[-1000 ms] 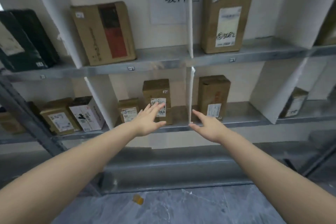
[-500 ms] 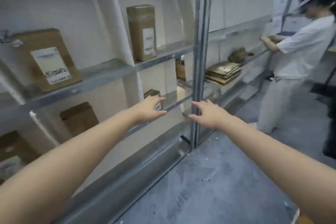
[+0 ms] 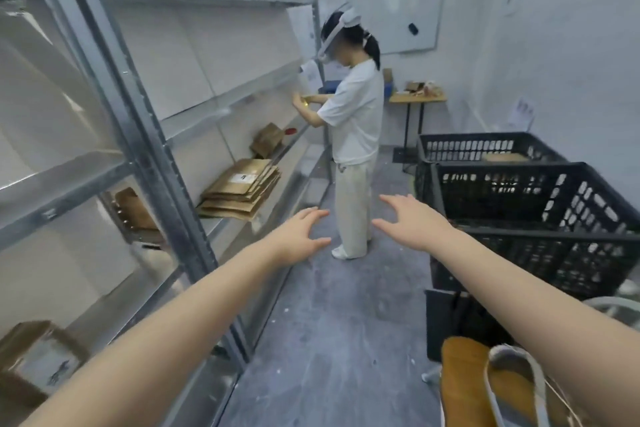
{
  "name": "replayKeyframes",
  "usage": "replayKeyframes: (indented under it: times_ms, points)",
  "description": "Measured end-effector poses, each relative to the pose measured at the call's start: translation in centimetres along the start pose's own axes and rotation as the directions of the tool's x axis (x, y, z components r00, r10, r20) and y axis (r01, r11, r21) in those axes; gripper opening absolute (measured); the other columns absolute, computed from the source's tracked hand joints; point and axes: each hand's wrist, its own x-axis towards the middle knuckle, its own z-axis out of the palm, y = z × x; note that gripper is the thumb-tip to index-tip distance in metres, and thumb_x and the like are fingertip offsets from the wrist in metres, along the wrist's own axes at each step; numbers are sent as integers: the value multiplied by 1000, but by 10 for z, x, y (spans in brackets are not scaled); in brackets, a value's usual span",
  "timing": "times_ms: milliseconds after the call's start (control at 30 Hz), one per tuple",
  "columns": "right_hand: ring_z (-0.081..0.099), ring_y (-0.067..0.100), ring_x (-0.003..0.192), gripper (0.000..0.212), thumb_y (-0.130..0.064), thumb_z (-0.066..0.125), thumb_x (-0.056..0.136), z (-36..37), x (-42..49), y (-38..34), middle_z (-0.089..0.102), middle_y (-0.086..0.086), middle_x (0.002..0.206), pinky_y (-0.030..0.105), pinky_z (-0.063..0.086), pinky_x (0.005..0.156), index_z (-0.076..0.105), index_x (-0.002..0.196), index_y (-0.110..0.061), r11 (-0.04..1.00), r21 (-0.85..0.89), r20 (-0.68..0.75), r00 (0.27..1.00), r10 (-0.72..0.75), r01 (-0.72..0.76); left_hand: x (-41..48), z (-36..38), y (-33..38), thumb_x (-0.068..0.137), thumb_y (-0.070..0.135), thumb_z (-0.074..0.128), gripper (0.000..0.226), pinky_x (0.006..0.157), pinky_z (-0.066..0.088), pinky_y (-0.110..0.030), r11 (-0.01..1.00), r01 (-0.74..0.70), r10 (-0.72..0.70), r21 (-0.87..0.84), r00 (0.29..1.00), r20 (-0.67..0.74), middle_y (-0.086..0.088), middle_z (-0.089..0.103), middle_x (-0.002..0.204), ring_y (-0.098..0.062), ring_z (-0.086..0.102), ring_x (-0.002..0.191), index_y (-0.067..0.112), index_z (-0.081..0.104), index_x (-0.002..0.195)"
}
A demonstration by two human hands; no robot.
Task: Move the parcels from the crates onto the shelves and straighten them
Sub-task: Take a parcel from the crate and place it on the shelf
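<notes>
Both my hands reach out in front of me over the floor, holding nothing. My left hand has its fingers spread and relaxed. My right hand is likewise spread, just left of the near black crate. A second black crate stands behind it, with a brown parcel showing inside. On the metal shelves at the left lie a stack of flat brown envelopes, a brown bag-like parcel, a box and a labelled box.
A person in white stands in the aisle at the shelves, hands on a shelf. A small wooden table stands at the far wall under a whiteboard. A wooden chair seat sits at the bottom right. The grey floor runs between shelves and crates.
My view has swung right, from facing the shelves to looking down the aisle at the crates. Both hands stayed open and outstretched, now away from the shelf boxes.
</notes>
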Motion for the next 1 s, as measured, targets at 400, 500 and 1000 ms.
replayKeyframes:
  times_ms: [400,500,1000]
  points:
    - [21,28,147,73,-66,40,92,-42,152,135,32,1,157,48,23,118,26,153,-29,905,-2,-221,883,414,-425,318,-44,43,102,53,40,65,124,3,-42,811,-497,474,309,867,153,1,9,167,-22,0,154,31,16,158]
    - [16,28,149,71,-65,35,95,-48,181,153,27,4,159,50,18,120,23,154,-29,869,-64,-261,849,459,-490,381,-44,60,102,56,37,65,124,3,-45,749,-581,554,319,813,180,1,8,167,-23,-1,154,33,14,158]
    - [30,21,144,69,-54,47,95,-74,356,361,33,1,157,38,28,115,26,154,-24,720,173,-334,648,685,-672,722,8,140,101,50,47,70,124,8,-41,637,-750,666,178,651,363,-1,11,166,-20,8,153,29,14,159]
